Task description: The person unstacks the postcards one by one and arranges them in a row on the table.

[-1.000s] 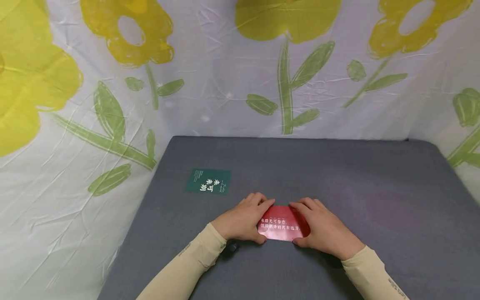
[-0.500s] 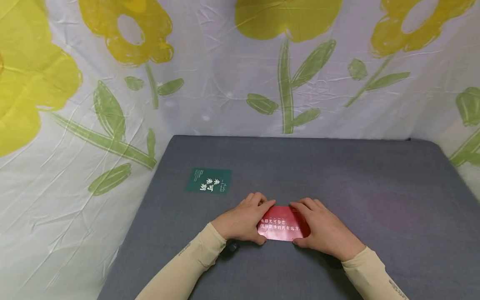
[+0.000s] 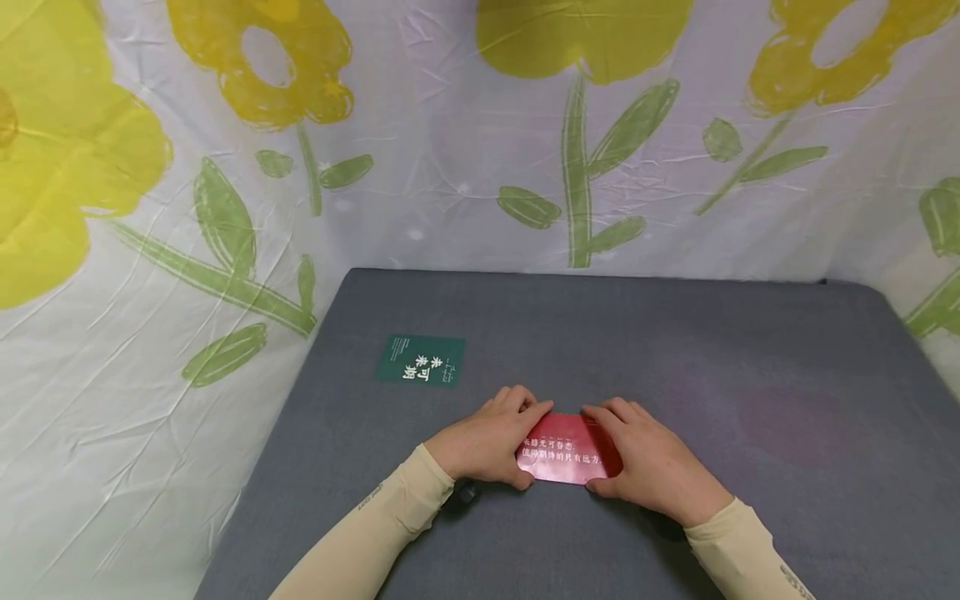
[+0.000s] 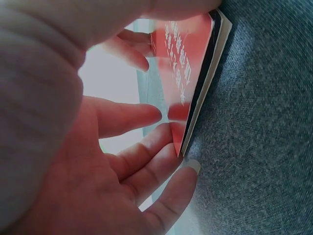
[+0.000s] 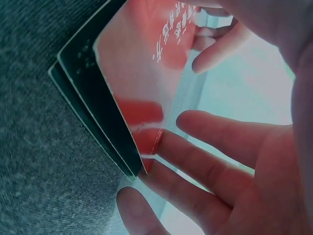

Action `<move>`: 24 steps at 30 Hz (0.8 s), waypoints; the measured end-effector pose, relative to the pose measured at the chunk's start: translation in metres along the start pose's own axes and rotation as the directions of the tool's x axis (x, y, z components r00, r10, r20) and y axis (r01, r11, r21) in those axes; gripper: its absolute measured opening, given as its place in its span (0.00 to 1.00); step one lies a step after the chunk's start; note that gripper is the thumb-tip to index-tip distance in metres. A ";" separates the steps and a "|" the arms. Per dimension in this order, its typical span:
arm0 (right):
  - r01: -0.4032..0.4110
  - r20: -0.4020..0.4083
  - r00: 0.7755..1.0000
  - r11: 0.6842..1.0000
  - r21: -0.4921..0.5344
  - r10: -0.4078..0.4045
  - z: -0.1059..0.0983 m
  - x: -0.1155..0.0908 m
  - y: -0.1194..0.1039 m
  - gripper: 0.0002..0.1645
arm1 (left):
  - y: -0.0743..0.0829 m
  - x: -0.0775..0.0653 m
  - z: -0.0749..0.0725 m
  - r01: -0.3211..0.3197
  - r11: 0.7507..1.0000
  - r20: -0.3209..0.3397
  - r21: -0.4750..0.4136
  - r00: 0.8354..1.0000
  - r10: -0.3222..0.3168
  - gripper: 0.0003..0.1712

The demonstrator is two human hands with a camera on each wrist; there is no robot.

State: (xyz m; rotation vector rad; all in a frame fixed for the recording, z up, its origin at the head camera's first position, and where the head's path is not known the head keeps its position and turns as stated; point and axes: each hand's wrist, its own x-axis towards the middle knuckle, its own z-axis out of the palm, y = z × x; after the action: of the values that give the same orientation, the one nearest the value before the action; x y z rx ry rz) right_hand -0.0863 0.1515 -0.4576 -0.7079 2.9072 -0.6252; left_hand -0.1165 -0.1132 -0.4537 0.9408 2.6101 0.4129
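Observation:
A red card [image 3: 562,454] with white characters lies on top of a small stack near the front middle of the table. In the right wrist view, dark green cards [image 5: 78,63] show beneath it, slightly fanned out. My left hand [image 3: 487,440] grips the left end of the stack, thumb at the near edge and fingers at the far edge. At the right end my right hand [image 3: 651,457] holds it in the same way. The left wrist view shows the layered edges of the stack [image 4: 215,44] close to the grey cloth. How many cards are stacked is unclear.
A separate dark green card [image 3: 422,360] with white characters lies flat further back on the left. Grey cloth covers the table [image 3: 600,333]. A white curtain [image 3: 420,167] with yellow flowers hangs behind and at the sides. A small dark object [image 3: 467,493] shows under the left wrist.

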 end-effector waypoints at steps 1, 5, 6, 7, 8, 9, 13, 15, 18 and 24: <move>0.000 -0.002 1.000 1.000 -0.002 0.000 0.000 0.000 0.000 0.52 | 0.000 0.000 0.000 -0.001 1.000 0.002 0.001 1.000 0.001 0.59; 0.003 -0.012 1.000 1.000 -0.008 -0.003 0.000 -0.001 -0.001 0.52 | 0.000 0.000 0.000 -0.006 1.000 -0.001 0.001 1.000 0.006 0.59; 0.004 -0.013 1.000 1.000 -0.008 -0.004 0.000 -0.001 -0.001 0.51 | 0.000 0.000 0.000 -0.009 1.000 -0.004 0.000 1.000 0.009 0.59; 0.004 -0.014 1.000 1.000 -0.007 -0.004 0.000 -0.001 -0.001 0.51 | -0.001 0.000 0.000 -0.011 1.000 -0.004 0.000 1.000 0.011 0.59; 0.004 -0.016 1.000 1.000 -0.007 -0.004 0.000 -0.001 -0.001 0.51 | -0.001 0.000 0.000 -0.012 1.000 -0.004 -0.001 1.000 0.012 0.59; 0.004 -0.016 1.000 1.000 -0.007 -0.004 0.000 -0.001 -0.001 0.51 | -0.001 0.000 0.000 -0.014 1.000 -0.003 -0.001 1.000 0.014 0.59; 0.008 -0.016 1.000 1.000 -0.007 -0.008 0.000 0.000 -0.002 0.51 | -0.002 0.000 0.000 -0.016 1.000 -0.006 -0.007 1.000 0.016 0.59; 0.010 -0.014 1.000 1.000 -0.006 -0.011 0.000 0.001 -0.002 0.51 | -0.002 0.000 0.000 -0.016 1.000 -0.010 -0.012 1.000 0.016 0.59; 0.011 -0.012 1.000 1.000 -0.006 -0.011 0.000 0.001 -0.002 0.51 | -0.003 0.000 0.000 -0.017 1.000 -0.015 -0.013 1.000 0.017 0.59; 0.001 0.005 1.000 1.000 0.006 -0.001 0.001 0.001 0.000 0.52 | -0.003 0.001 0.001 -0.023 1.000 -0.019 -0.010 1.000 0.023 0.58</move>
State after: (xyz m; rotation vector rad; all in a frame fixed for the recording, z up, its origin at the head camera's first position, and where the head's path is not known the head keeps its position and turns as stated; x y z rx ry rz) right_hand -0.0869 0.1503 -0.4582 -0.7095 2.8997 -0.6311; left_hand -0.1180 -0.1148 -0.4558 0.9688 2.6142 0.4423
